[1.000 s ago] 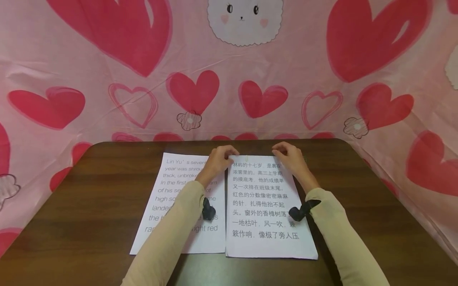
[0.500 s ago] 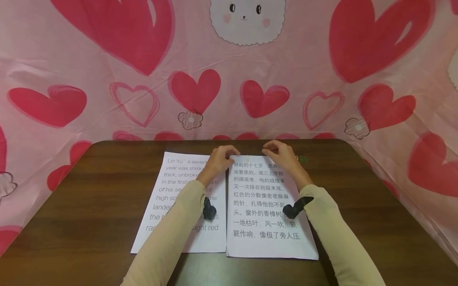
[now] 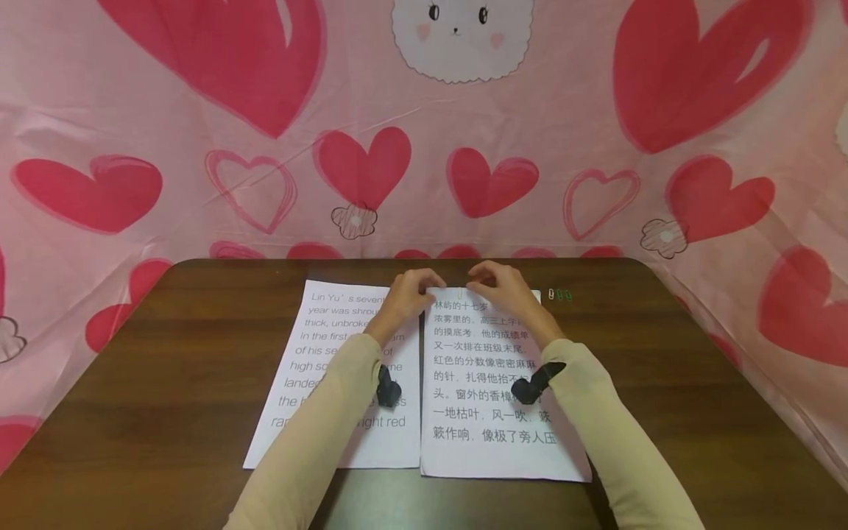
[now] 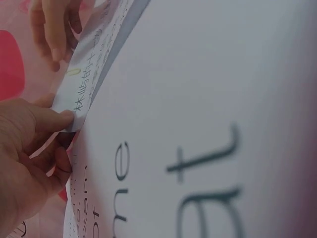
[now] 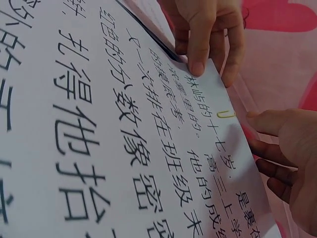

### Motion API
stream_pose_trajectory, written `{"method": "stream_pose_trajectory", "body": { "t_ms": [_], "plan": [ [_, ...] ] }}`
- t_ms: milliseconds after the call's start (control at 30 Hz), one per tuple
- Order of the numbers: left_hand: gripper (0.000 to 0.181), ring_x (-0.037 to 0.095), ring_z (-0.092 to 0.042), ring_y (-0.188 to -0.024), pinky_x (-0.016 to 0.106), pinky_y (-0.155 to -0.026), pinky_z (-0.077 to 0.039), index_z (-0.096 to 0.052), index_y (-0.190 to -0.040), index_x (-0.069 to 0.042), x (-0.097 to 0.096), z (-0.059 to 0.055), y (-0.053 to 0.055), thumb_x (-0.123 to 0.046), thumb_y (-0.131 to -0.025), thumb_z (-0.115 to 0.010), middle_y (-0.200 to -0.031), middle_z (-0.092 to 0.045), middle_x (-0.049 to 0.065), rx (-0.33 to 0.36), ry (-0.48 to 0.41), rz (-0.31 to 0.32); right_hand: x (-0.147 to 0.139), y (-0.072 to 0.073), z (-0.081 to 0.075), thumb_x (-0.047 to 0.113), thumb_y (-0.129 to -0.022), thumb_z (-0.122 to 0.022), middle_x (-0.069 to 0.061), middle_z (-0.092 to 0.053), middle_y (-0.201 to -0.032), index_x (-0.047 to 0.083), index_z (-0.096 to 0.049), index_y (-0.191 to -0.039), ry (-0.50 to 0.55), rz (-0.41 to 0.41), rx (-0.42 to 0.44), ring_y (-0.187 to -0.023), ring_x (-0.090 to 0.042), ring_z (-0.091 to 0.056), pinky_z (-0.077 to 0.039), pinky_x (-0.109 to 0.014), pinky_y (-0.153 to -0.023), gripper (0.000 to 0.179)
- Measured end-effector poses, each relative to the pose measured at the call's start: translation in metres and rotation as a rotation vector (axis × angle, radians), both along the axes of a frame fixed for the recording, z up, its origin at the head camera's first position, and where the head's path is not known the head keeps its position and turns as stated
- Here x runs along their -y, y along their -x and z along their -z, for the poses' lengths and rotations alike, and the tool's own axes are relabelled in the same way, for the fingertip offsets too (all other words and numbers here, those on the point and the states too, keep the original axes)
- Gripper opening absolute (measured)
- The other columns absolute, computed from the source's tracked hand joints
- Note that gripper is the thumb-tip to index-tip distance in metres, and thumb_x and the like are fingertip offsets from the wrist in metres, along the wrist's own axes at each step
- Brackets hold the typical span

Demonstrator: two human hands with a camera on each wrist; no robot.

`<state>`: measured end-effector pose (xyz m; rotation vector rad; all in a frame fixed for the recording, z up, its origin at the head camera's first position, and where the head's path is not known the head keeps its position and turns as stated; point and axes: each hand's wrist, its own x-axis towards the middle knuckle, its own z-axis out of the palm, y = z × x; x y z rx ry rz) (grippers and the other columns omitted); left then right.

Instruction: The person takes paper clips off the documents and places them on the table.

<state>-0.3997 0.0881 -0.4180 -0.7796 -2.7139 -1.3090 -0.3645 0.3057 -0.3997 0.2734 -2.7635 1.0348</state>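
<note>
My left hand (image 3: 405, 300) pinches the top left corner of the right-hand stack of paper (image 3: 490, 456), printed with Chinese text. In the left wrist view its thumb (image 4: 52, 119) lies over that corner. A yellow paper clip (image 5: 226, 114) sits on the top edge of the stack. Just beyond that edge, in the right wrist view, my right hand (image 5: 294, 158) has its fingers bent loosely near the clip. A small gap shows between the nearest fingertip (image 5: 253, 115) and the clip. I see nothing held in the right hand.
English-printed paper (image 3: 377, 449) lies to the left, partly under my left arm. To the right of the stack's top edge, a pale paper clip (image 3: 551, 294) and two green paper clips (image 3: 564, 295) lie on the brown table (image 3: 662, 368). A pink heart-print cloth (image 3: 411, 96) hangs behind.
My right hand has moved left along the stack's top edge toward the yellow clip, uncovering the loose clips at the right. My left hand stays on the corner.
</note>
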Motion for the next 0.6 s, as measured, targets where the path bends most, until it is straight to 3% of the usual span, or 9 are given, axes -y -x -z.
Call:
{"method": "stream_pose_trajectory", "body": {
  "t_ms": [267,600],
  "plan": [
    [0.025,0.023,-0.061,-0.098,0.038,-0.094,-0.049,-0.074,-0.11,-0.011,0.001,-0.001,-0.001,0.002,-0.091,-0.066,-0.114,-0.075,0.007,0.002,-0.004,-0.005,0.01,0.002,0.0,0.018,-0.094,-0.07,-0.016,-0.072,-0.116,0.005,-0.064,-0.127,-0.025,-0.068,0.03,-0.112,-0.03,-0.065,-0.046,-0.047,-0.104,0.035],
    [0.026,0.024,-0.066,-0.104,0.039,-0.098,-0.051,-0.074,-0.11,-0.011,0.002,-0.001,0.001,0.003,-0.089,-0.066,-0.115,-0.076,0.007,-0.016,-0.009,-0.002,0.021,0.003,0.001,0.015,-0.095,-0.068,-0.015,-0.07,-0.122,0.008,-0.066,-0.124,-0.099,-0.081,0.079,-0.112,-0.031,-0.065,-0.047,-0.047,-0.104,0.03]
  ]
}}
